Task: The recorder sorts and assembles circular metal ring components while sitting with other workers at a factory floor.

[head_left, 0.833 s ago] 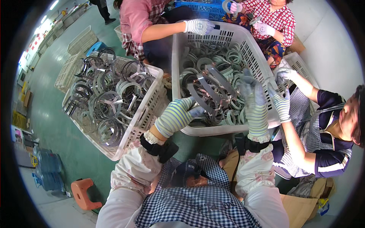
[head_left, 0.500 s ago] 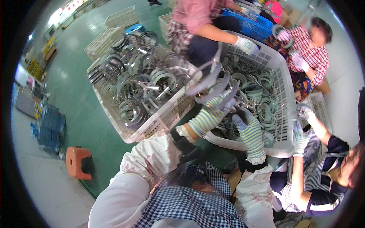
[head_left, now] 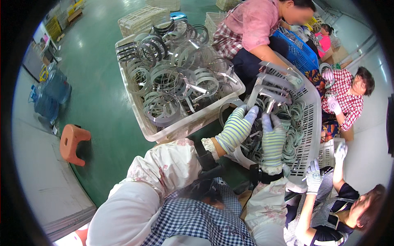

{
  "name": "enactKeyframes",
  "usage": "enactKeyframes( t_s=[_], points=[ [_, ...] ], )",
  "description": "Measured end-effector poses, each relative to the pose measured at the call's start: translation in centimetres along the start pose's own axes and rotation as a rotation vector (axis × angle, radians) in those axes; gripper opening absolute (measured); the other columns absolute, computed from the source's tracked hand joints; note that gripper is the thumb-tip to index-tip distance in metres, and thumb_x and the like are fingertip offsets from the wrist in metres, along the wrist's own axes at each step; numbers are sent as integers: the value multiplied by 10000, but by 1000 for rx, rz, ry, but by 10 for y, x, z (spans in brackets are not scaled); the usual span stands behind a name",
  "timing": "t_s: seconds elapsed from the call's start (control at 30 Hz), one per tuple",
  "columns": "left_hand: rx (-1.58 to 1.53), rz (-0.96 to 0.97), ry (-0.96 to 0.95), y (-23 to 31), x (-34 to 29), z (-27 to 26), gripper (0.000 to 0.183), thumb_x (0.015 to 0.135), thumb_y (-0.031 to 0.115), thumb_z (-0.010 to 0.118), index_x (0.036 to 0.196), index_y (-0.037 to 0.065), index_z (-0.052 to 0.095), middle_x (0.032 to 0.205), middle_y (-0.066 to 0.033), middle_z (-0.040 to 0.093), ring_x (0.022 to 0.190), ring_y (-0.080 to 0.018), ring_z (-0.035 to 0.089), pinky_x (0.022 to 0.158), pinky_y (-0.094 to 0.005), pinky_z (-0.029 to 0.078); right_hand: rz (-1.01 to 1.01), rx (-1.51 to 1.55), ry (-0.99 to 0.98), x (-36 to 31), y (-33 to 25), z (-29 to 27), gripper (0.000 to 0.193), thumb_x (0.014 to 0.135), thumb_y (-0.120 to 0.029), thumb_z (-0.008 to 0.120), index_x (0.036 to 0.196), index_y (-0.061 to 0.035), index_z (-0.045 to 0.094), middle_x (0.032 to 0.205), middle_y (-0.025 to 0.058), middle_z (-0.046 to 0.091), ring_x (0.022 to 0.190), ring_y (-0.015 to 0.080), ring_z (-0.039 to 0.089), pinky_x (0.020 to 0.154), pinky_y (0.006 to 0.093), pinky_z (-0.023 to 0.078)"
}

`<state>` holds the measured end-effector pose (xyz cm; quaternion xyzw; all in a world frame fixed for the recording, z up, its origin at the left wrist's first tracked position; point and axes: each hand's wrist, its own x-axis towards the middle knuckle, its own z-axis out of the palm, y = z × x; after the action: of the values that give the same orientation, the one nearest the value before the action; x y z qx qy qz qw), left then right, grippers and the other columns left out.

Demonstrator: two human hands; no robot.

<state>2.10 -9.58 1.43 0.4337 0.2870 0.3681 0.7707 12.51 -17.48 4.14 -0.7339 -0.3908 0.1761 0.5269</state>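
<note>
My left hand (head_left: 237, 128), in a striped knit glove, is closed at the near rim of the white slotted basket (head_left: 308, 135), with a thin grey metal ring (head_left: 230, 107) at its fingers. Beside it, my right hand (head_left: 273, 141), in a matching glove, reaches over the heaped rings (head_left: 289, 135). Its fingertips are drawn together below a short white piece (head_left: 270, 105); whether they grip it is unclear. Just beyond both hands, several flat grey rings (head_left: 273, 88) are smeared by motion. Which hand bears them is hard to tell.
Left of my hands stands a white crate (head_left: 141, 123) heaped with large rings. An orange stool (head_left: 74, 141) and blue water bottles (head_left: 51, 96) are farther left. A co-worker in pink (head_left: 256, 24) reaches over the basket; two others sit along the right, near a blue crate (head_left: 301, 51).
My view has shifted, so the crate and stool sit differently in it. The rings at my left hand have moved up and away. My right hand has risen from among the heap.
</note>
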Motion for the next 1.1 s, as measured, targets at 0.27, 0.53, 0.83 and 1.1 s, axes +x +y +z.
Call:
enactKeyframes(
  t_s=[0.27, 0.53, 0.83, 1.1],
  points=[
    [527, 1188, -151, 61, -45, -17, 173, 807, 99, 673, 976, 66, 656, 916, -111, 562, 889, -338, 538, 853, -463, 421, -180, 534, -252, 88, 75, 66, 318, 950, -284, 639, 1081, 4, 665, 909, 67, 682, 794, 124, 593, 716, 278, 477],
    [585, 1200, -220, 62, -57, -29, 241, 774, 199, 708, 991, 98, 688, 871, -107, 599, 856, -336, 562, 776, -460, 420, -216, 156, -383, 118, 28, 139, 323, 957, -280, 606, 1111, -1, 658, 943, 103, 686, 834, 163, 601, 774, 298, 471],
    [519, 1254, -138, 71, -46, -34, 267, 817, 275, 611, 1000, 93, 677, 1039, -76, 648, 813, -268, 559, 727, -445, 407, -275, -249, -462, 130, -37, 187, 333, 964, -276, 569, 1144, -7, 650, 980, 144, 690, 880, 207, 609, 841, 321, 465],
    [516, 1233, -157, 78, -49, -41, 264, 799, 206, 682, 1013, 51, 677, 908, -134, 597, 885, -350, 562, 794, -463, 423, -226, -280, -541, 117, -64, 198, 368, 968, -290, 576, 1173, 11, 632, 1000, 142, 694, 919, 210, 609, 873, 317, 461]
  ],
)
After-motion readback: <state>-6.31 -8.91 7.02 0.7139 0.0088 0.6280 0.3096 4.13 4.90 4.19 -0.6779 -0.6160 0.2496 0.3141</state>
